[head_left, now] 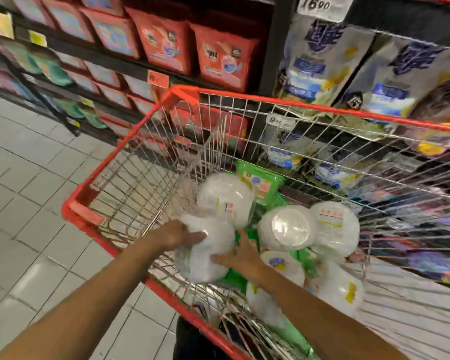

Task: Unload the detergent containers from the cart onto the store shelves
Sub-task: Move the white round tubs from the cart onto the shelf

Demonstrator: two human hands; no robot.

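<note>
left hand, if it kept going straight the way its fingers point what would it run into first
The white container: the left hand points straight into it, fingers lying on its side. Blur leaves depth unsure.

Left hand (178, 236): bare, uncovered from knuckles to wrist; softened by motion blur.
Right hand (242, 257): bare as well; thumb and fingers uncovered, fine detail lost to blur.
Left forearm (94, 294): bare along its whole visible length, from the wrist to the lower-left frame edge.
Right forearm (322, 310): bare from the wrist to the bottom edge.
Dark garment (192, 341): seen low in the view between the forearms; black or very dark, plain; kind of clothing impossible to tell.
</note>
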